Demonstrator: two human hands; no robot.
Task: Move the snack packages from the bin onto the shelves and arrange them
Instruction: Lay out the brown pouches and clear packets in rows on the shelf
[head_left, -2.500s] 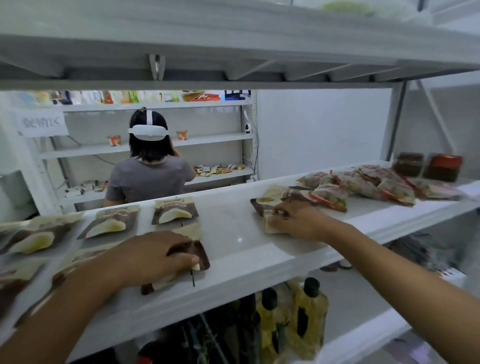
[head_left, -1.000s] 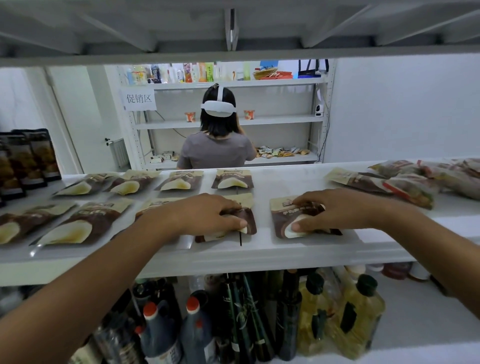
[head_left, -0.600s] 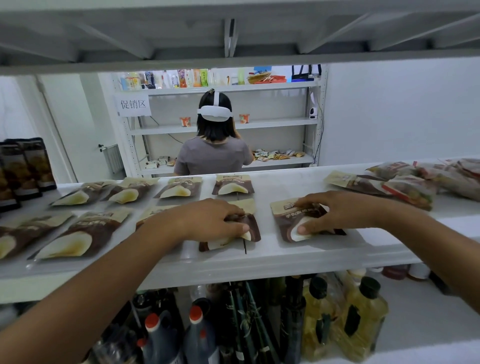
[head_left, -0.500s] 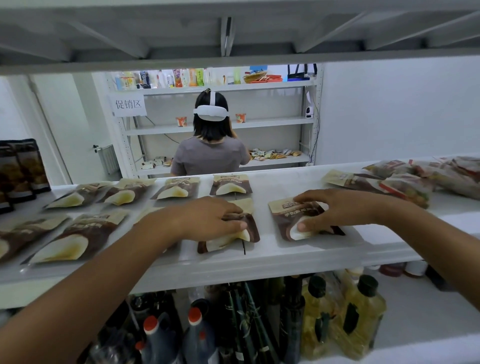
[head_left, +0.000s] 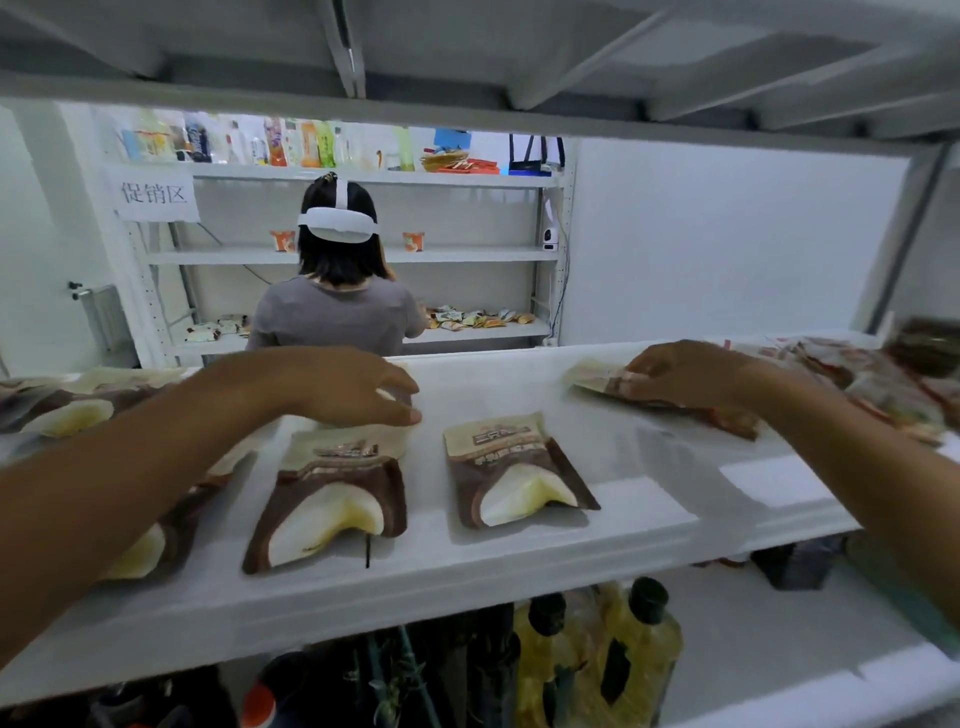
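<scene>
Snack packages (head_left: 511, 493) lie flat and face up on the white shelf (head_left: 654, 499) in front of me, above the oil bottles (head_left: 623, 639) on the level below. They are brown pouches with a cream strip of print across the top and a pale wedge-shaped picture lower down.

The two nearest the front edge sit side by side but apart. Their long axes run front to back and their cream tops point away from me. The left package (head_left: 332, 499) has its bottom swung a little leftward, and the right package (head_left: 514, 457) leans slightly the other way. More pouches (head_left: 67, 415) run off to the left, partly under my forearm.

My left hand (head_left: 343, 387) hangs palm down over the left package's top edge, fingers loosely spread and holding nothing. Further right, my right hand (head_left: 685, 374) lies on another package (head_left: 597, 376) beside a loose pile (head_left: 883, 384). In the blur there I cannot tell whether it pinches or only presses.

Beyond, a person (head_left: 337, 312) faces a far rack (head_left: 467, 254) bearing a paper sign (head_left: 153, 195).
</scene>
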